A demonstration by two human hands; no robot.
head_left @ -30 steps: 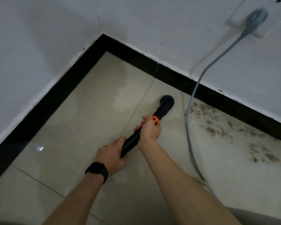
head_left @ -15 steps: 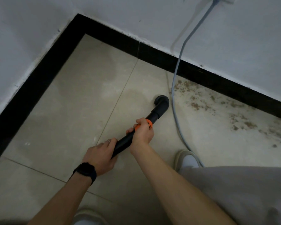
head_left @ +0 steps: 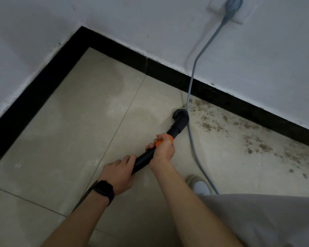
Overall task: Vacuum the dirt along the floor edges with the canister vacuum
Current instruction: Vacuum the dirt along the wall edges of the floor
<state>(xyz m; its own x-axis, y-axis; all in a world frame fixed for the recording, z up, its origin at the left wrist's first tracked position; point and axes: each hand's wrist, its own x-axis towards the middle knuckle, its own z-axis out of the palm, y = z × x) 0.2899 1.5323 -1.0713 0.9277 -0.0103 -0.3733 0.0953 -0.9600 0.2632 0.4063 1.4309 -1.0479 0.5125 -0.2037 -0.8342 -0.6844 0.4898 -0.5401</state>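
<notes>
Both hands are wrapping round the long black plastic vacuum wand (head_left: 144,158). The right hand (head_left: 163,149) is clamping it right at its orange collar (head_left: 158,143), and the left hand (head_left: 119,173), with a black wristwatch (head_left: 103,190) on that wrist, is curling round the lower end. The wand's round black nozzle (head_left: 182,116) is sitting on the beige tiled floor (head_left: 78,131), right against the grey power cord (head_left: 192,82) hanging from the white wall socket (head_left: 216,6). Brown crumbly dirt (head_left: 209,124) is lying scattered just past the cord, along the black skirting board (head_left: 168,70).
</notes>
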